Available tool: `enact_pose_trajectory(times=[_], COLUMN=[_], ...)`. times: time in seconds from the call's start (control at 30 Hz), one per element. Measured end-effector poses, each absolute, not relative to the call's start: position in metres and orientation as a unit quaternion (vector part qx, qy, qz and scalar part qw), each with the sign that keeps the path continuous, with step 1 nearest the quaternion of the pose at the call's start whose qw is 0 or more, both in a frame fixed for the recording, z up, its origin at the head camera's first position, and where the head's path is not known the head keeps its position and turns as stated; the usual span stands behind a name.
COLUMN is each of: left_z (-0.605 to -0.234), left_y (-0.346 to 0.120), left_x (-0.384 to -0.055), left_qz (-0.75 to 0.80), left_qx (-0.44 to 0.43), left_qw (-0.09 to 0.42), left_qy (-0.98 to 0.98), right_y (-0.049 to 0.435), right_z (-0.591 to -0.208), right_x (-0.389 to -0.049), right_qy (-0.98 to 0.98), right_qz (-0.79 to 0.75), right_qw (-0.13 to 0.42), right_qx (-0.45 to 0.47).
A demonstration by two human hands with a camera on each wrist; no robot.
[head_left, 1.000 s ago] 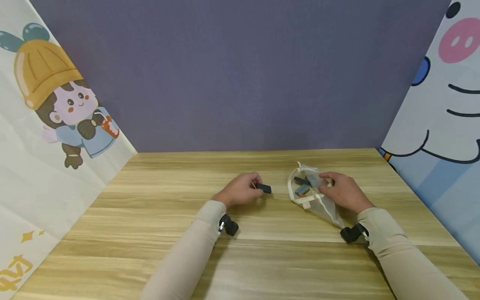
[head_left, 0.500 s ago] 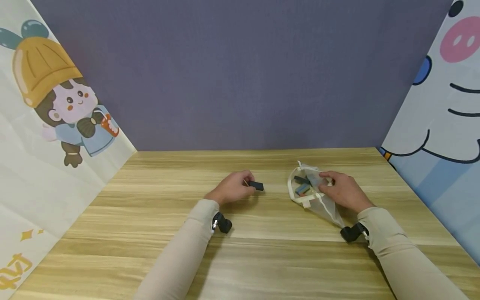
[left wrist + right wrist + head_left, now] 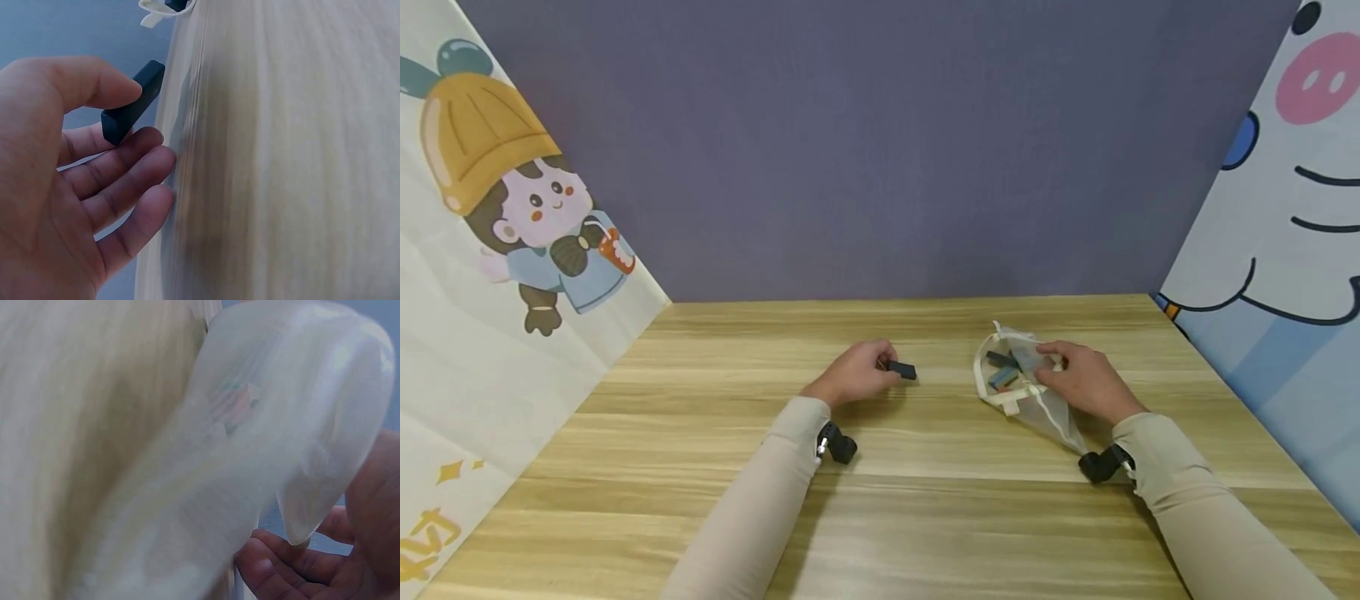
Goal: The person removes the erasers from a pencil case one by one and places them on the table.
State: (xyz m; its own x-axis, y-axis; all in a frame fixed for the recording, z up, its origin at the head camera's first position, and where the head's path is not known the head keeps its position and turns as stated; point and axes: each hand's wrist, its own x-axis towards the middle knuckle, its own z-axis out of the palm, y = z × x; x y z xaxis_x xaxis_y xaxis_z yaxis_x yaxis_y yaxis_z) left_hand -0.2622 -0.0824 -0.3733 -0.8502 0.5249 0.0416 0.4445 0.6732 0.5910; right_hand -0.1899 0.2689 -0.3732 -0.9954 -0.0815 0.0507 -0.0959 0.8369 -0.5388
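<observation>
Between thumb and fingers, my left hand [image 3: 859,371] pinches a small black rectangular block [image 3: 902,369]. In the left wrist view the block [image 3: 134,103] has rounded edges, and the lower fingers are loosely bent below it. My right hand [image 3: 1086,379] grips the near right rim of a see-through whitish pouch [image 3: 1052,412] with a cream edge band. The pouch mouth faces left, and inside lie a dark block [image 3: 1002,360], a blue block [image 3: 1003,377] and a bit of orange-red. In the right wrist view the pouch [image 3: 250,462] hides part of the hand, and its contents look blurred.
A wood-grain table [image 3: 910,533] carries everything. A grey-purple panel [image 3: 895,150] rises along its far edge. Printed cartoon panels stand at the left [image 3: 467,333] and right [image 3: 1292,250]. Each wrist wears a small black camera.
My left hand has shifted left with the black block, farther from the pouch. The right hand keeps its hold on the pouch and has barely moved.
</observation>
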Motion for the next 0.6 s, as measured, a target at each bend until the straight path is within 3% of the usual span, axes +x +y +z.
enact_pose_trajectory(times=[0.6], left_z=[-0.3737], left_y=[-0.0854], left_x=[-0.2645], left_qz=[0.293], left_qx=[0.259], left_qw=[0.070], left_qy=[0.918], right_y=[0.2694], right_z=[-0.3746], right_x=[-0.1903], right_qy=[-0.956], right_qz=[0.287], right_qw=[0.012], right_qx=[0.052])
